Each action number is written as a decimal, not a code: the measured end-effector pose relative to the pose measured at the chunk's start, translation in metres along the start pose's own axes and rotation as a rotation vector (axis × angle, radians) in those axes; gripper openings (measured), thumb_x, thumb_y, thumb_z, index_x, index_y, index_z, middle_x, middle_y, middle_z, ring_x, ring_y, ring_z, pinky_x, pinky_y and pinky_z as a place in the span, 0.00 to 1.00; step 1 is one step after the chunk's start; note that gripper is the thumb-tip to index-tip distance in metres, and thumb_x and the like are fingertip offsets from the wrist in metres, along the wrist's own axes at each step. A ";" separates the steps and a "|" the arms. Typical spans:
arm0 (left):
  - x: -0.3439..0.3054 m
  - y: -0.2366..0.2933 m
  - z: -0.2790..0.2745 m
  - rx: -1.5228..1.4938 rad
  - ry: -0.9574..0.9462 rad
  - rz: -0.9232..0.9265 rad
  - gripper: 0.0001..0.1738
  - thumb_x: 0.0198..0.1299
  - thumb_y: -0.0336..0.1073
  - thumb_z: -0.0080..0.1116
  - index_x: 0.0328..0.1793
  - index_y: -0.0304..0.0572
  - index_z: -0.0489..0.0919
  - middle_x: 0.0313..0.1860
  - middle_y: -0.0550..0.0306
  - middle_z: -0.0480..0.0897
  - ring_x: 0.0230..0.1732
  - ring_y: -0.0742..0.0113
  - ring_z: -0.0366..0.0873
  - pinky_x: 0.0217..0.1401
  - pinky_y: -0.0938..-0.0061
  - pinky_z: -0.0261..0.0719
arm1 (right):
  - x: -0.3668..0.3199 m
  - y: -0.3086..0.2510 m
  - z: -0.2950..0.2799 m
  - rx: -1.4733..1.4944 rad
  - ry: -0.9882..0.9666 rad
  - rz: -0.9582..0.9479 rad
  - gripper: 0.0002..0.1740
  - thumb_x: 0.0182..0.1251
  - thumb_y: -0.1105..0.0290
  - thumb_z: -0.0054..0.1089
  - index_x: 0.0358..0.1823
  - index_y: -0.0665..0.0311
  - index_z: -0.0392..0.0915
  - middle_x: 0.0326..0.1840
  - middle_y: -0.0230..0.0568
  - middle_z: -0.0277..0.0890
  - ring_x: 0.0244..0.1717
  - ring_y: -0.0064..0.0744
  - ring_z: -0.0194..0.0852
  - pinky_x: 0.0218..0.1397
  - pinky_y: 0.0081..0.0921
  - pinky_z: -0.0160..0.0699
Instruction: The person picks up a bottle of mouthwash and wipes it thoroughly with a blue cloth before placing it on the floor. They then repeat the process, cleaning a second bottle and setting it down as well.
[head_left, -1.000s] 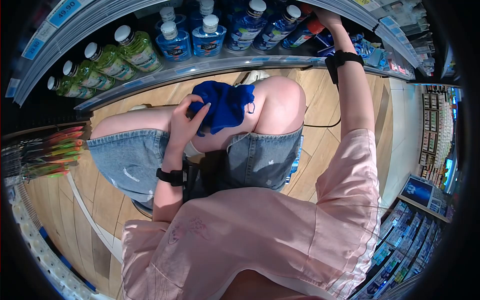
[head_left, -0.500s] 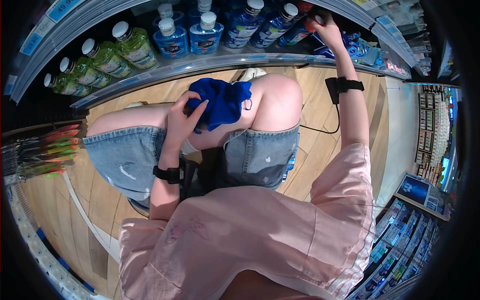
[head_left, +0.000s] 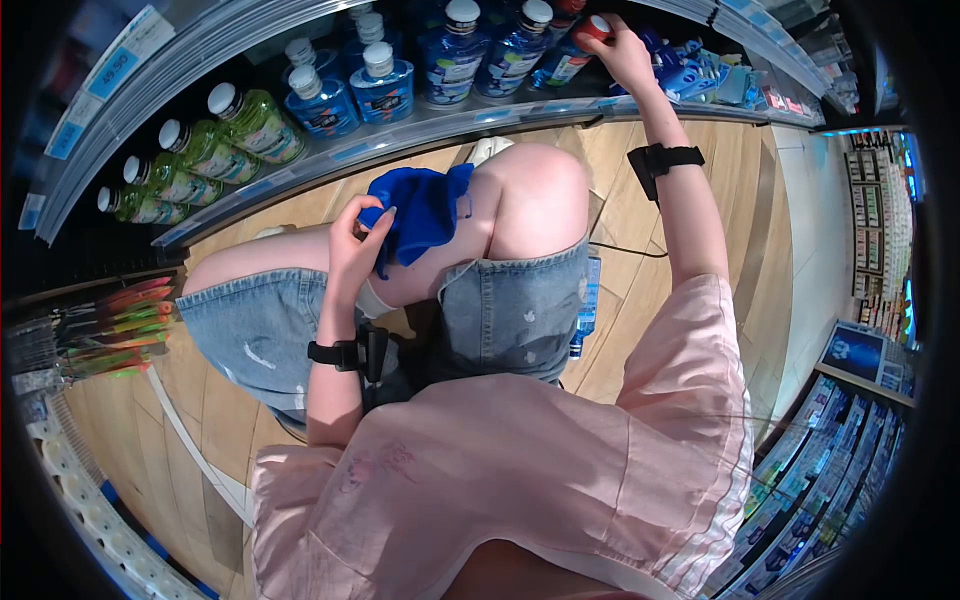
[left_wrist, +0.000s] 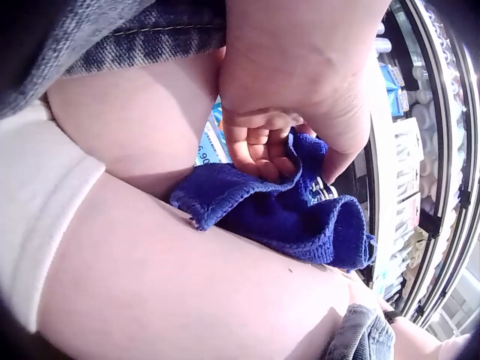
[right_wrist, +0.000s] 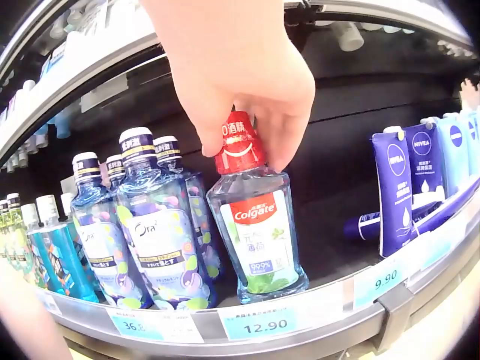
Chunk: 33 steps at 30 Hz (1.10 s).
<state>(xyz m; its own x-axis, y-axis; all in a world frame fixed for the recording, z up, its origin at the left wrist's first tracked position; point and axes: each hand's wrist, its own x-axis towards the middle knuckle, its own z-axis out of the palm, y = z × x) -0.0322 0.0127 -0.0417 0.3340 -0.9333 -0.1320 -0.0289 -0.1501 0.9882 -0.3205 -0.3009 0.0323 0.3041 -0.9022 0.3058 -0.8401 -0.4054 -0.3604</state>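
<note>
At the shelf, my right hand [head_left: 628, 60] grips the red cap of a clear Colgate mouthwash bottle [right_wrist: 259, 232] from above, thumb on one side and fingers on the other. The bottle is close to upright at the shelf's front edge, beside blue-capped-label Ora2 mouthwash bottles [right_wrist: 161, 236]. Down over my thigh, my left hand [head_left: 352, 250] pinches a crumpled blue cloth [left_wrist: 285, 214] between thumb and fingers. Much of the cloth drapes on the bare leg, as the left wrist view also shows.
Green mouthwash bottles [head_left: 255, 130] and blue ones [head_left: 382, 90] line the shelf to the left. Nivea tubes [right_wrist: 395, 195] stand to the right, some lying down. Price tags run along the shelf edge [right_wrist: 277, 319]. A cable [head_left: 630, 250] trails over the wooden floor.
My right hand has drawn back from deeper in the shelf and taken hold of the red-capped bottle at the front. The left hand stays on the blue cloth. The head view has shifted slightly.
</note>
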 end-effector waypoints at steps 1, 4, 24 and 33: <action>0.002 -0.004 0.000 0.012 0.006 0.057 0.06 0.51 0.31 0.59 0.32 0.43 0.73 0.17 0.74 0.65 0.17 0.88 0.54 0.17 0.89 0.49 | -0.002 -0.004 -0.001 -0.008 -0.008 0.008 0.32 0.47 0.48 0.60 0.51 0.57 0.68 0.38 0.45 0.77 0.42 0.44 0.74 0.44 0.32 0.72; 0.001 -0.002 0.000 0.130 0.007 0.097 0.06 0.51 0.32 0.60 0.32 0.42 0.73 0.18 0.73 0.66 0.18 0.88 0.54 0.18 0.89 0.50 | -0.009 -0.022 -0.013 -0.012 -0.074 0.063 0.32 0.48 0.50 0.61 0.51 0.59 0.65 0.41 0.48 0.75 0.44 0.45 0.73 0.46 0.32 0.71; 0.001 -0.004 0.006 0.056 0.027 0.060 0.06 0.51 0.30 0.59 0.33 0.42 0.73 0.19 0.72 0.67 0.17 0.87 0.56 0.18 0.89 0.52 | -0.039 0.121 0.010 0.248 0.438 0.241 0.45 0.42 0.52 0.68 0.56 0.73 0.57 0.56 0.55 0.63 0.57 0.44 0.62 0.56 0.31 0.63; 0.004 -0.013 0.001 0.079 0.007 0.068 0.07 0.51 0.31 0.60 0.34 0.42 0.74 0.20 0.71 0.69 0.18 0.86 0.58 0.19 0.88 0.54 | -0.029 0.107 0.009 0.207 0.139 0.607 0.48 0.38 0.51 0.69 0.56 0.72 0.58 0.53 0.51 0.67 0.53 0.40 0.68 0.55 0.27 0.65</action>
<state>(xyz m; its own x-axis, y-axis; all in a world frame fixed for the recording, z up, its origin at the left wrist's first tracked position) -0.0320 0.0107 -0.0549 0.3357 -0.9398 -0.0643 -0.1261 -0.1125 0.9856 -0.4149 -0.3189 -0.0232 -0.2695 -0.9577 0.1010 -0.7364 0.1374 -0.6624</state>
